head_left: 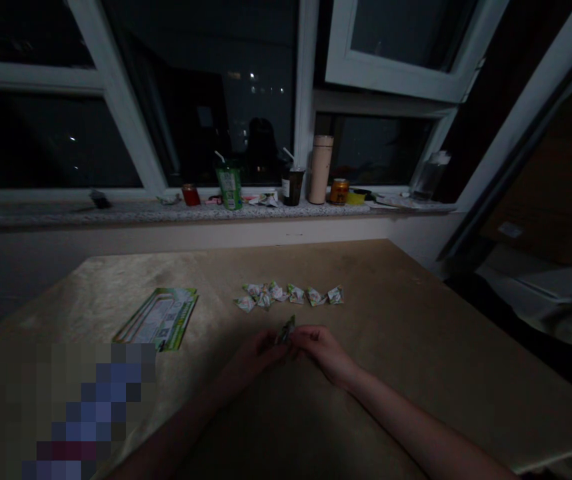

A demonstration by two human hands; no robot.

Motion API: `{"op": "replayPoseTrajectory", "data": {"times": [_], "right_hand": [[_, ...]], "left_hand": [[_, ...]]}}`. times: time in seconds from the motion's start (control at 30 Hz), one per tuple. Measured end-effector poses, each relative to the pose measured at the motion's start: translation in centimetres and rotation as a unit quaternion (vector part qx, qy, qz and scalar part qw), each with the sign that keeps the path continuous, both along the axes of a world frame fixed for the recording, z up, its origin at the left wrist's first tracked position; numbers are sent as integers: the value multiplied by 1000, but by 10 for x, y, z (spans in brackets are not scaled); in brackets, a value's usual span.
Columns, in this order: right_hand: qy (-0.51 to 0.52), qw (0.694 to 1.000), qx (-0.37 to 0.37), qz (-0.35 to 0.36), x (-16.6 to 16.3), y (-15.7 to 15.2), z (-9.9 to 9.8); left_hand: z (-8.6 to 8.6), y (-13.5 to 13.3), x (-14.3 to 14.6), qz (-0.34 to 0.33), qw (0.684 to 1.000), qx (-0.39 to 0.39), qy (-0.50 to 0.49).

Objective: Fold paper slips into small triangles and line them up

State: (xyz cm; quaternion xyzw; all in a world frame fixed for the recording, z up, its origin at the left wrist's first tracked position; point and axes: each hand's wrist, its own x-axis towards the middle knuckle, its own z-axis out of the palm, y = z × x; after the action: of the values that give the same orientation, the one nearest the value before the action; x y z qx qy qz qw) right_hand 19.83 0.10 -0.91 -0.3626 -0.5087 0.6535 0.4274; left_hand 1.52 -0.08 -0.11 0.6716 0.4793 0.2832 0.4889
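My left hand (259,353) and my right hand (325,352) meet low over the middle of the table. Both are closed, with their fingertips pinching a small folded piece of printed paper (288,327), green and whitish. The fingers cover part of it, so its full shape is hard to make out. Just beyond my hands lie several similar folded paper pieces (295,293) in a loose row, some overlapping at the left end. To the left is a stack of green and white printed leaflets (182,321), slightly fanned.
The tan table (406,347) reaches a wall under a window. Along the granite sill (156,215) stand a red jar (191,195), a green cup with straw (230,187), a dark cup (293,187), a pink tumbler (321,170), an orange can (339,192) and a clear bottle (431,177).
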Motion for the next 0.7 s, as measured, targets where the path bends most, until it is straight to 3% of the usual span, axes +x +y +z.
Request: {"op": "replayPoseTrajectory", "data": {"times": [0.3, 0.7], "right_hand": [[-38, 999, 11, 7, 1, 1, 1], [-46, 999, 13, 13, 0, 4, -1]], "left_hand": [[6, -7, 1, 45, 999, 8, 8], [4, -4, 2, 22, 999, 26, 15]]}}
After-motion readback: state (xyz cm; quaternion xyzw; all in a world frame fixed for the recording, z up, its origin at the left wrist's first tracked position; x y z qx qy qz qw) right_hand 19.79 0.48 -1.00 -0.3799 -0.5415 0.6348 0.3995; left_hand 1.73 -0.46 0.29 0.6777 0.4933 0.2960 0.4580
